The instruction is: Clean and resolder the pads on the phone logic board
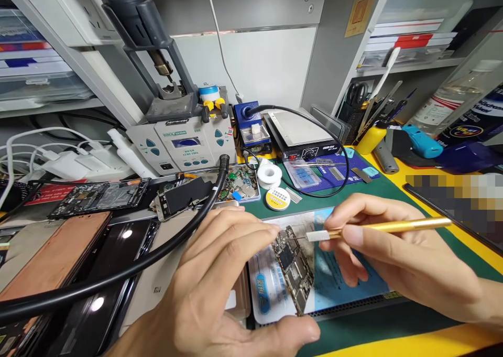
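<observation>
A narrow circuit board (294, 268) lies on a white and blue printed sheet (353, 283). My left hand (231, 283) holds the board by its two ends, fingertips at the upper end and thumb at the lower one. Between the thumb and fingers of my right hand (377, 241) is a gold pen-like tool (408, 225) with a white ribbed collar. Its thin tip touches or hovers just over the upper part of the board; which of these I cannot tell.
A black hose (173, 241) curves across the left side, over several phones. Behind stand a grey hot-air station (184, 142), a solder spool (269, 174), a round yellow-white tin (277, 198) and a tray of small parts (241, 184). A dark phone (451, 205) lies at right.
</observation>
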`<state>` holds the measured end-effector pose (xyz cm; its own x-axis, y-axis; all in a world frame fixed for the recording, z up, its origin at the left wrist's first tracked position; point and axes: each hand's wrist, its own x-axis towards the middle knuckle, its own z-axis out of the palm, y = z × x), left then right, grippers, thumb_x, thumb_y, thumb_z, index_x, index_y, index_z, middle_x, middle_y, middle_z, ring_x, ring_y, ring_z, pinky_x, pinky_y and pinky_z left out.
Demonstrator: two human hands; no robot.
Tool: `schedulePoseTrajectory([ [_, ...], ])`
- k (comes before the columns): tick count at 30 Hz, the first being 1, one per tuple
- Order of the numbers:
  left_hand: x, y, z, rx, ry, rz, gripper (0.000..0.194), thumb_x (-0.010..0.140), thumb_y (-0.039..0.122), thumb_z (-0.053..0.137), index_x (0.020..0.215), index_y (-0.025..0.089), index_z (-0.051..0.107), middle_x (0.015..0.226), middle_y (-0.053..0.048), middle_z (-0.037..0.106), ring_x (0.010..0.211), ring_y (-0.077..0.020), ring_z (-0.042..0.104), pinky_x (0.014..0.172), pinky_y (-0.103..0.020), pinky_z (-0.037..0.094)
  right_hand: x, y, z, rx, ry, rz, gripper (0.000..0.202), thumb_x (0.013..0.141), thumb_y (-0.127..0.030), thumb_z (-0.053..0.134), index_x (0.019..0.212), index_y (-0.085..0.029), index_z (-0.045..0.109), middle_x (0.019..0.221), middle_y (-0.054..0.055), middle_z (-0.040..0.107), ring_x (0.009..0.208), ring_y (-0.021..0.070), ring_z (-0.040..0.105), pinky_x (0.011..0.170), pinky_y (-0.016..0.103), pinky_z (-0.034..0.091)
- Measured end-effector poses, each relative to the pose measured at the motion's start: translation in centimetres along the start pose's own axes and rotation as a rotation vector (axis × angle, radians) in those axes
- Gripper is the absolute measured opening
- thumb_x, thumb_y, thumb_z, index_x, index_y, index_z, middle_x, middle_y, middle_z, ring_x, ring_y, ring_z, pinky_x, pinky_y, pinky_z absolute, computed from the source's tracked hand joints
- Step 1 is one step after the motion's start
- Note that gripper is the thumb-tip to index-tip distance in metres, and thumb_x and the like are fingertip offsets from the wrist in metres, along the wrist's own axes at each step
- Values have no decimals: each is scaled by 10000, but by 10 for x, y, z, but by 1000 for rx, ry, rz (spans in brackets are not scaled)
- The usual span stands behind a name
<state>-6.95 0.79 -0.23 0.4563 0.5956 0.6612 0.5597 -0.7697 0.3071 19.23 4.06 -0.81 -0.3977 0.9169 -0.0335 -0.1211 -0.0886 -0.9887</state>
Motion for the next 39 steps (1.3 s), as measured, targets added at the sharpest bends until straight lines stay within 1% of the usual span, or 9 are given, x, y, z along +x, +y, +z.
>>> schedulePoseTrajectory([
  [7, 1, 0, 0, -6, -5, 6, 573, 829, 467, 841, 1202, 77, 645, 1121, -127, 748, 1127, -229, 668, 1084, -430, 540, -8, -10, 10, -176, 53, -125, 23, 836, -282, 831, 819, -297, 826, 668, 19, 740, 477, 180, 714, 435, 229, 573],
  [18, -7, -3, 3, -41, -3, 5, 642, 757, 407, 900, 1235, 65, 640, 1170, -124, 723, 1179, -237, 639, 1144, -446, 507, -8, -10, 11, -233, 44, -160, 26, 884, -270, 806, 863, -258, 816, 676, 27, 758, 502, 157, 721, 465, 194, 571],
  [22, -5, -4, 3, -48, 7, 28, 622, 780, 420, 880, 1232, 68, 636, 1161, -126, 732, 1179, -234, 638, 1135, -445, 511, -7, -7, 8, -176, 16, -115, 9, 876, -260, 819, 872, -259, 827, 683, 29, 763, 521, 159, 725, 489, 202, 570],
  [25, -2, -4, 2, -34, -8, 25, 596, 800, 421, 866, 1226, 74, 634, 1164, -129, 741, 1165, -232, 647, 1116, -445, 521, -2, -7, 6, 19, -20, 9, 95, 861, -322, 830, 800, -253, 807, 684, 38, 772, 506, 174, 722, 477, 229, 555],
  [27, -1, -4, 0, -9, -8, 30, 584, 811, 436, 856, 1215, 75, 638, 1140, -129, 750, 1149, -231, 658, 1093, -435, 535, 3, -10, 6, 132, 31, 45, 145, 862, -368, 822, 775, -256, 790, 685, 40, 781, 461, 171, 699, 433, 228, 522],
  [29, 1, -3, -2, 9, -8, 23, 578, 816, 435, 855, 1216, 79, 634, 1134, -127, 756, 1153, -227, 662, 1075, -415, 549, 7, -13, 7, 145, 153, -8, 134, 893, -399, 789, 847, -273, 803, 722, 43, 796, 447, 165, 687, 399, 219, 495],
  [32, 1, -1, -4, -34, 41, 0, 619, 817, 395, 865, 1278, 87, 589, 1187, -134, 746, 1205, -238, 651, 1065, -413, 567, 11, -15, 7, 68, 274, -124, 184, 943, -432, 739, 1045, -295, 805, 927, 66, 825, 601, 191, 746, 434, 229, 538],
  [35, -2, 4, -1, -92, 139, 4, 665, 812, 387, 879, 1316, 104, 551, 1230, -146, 730, 1225, -268, 648, 1056, -451, 580, 10, -11, 6, 21, 150, -55, 266, 902, -387, 808, 1132, -259, 773, 1032, 83, 807, 780, 206, 764, 587, 267, 627],
  [39, -8, 8, 13, -75, 240, 24, 695, 823, 471, 862, 1321, 115, 533, 1227, -167, 715, 1195, -272, 669, 1057, -460, 568, 7, -9, 8, 138, -136, 169, 324, 856, -331, 862, 1123, -195, 738, 874, 55, 779, 712, 181, 738, 648, 312, 642],
])
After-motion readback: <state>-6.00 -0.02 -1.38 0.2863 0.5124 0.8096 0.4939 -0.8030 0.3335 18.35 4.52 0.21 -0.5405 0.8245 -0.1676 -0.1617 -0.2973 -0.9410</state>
